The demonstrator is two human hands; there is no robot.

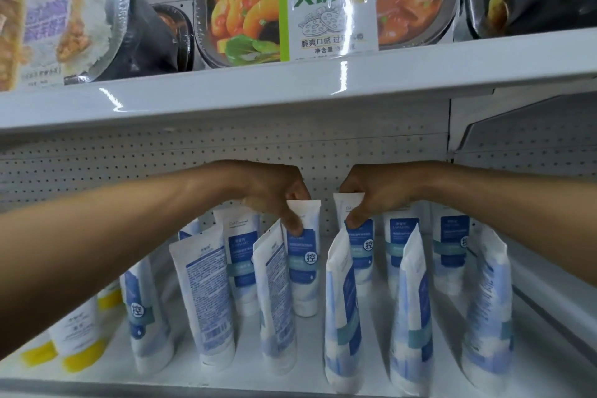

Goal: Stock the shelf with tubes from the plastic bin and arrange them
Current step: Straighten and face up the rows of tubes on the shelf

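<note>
Both hands are working at the back row of the lower white metal shelf (pixel 181 375). L hand (pixel 274 194) is pinching the crimped top end of a white-and-blue soft plastic tube (pixel 303 271), which is standing cap-down & about upright. R hand (pixel 371 194) is pinching the flat top of the next white-and-blue tube (pixel 365 245) just beside it, same sort of grip. Other matching tubes (pixel 210 300) are standing in rough rows around them, some back-out, some leaning. No plastic bin is showing.

Handling, as a guess: tubes are looking light, soft-walled & smooth, so squeezing mid-body is prob. denting them. The stiffer crimp seam is looking like the better hold, w/ the wide cap serving as base. They're likely tipping easily, neighbours incl.

Writing, L to R: yellow-capped white tubes (pixel 77 333) are showing print too small to read. Blue tubes are carrying a round badge w/ "控"; the script logo isn't legible. On the upper shelf (pixel 290 87), a green-and-white card sleeve (pixel 323 3) on a meal tray (pixel 242 10) is showing "香辣…火锅", "脆爽口感", "净含量".
</note>
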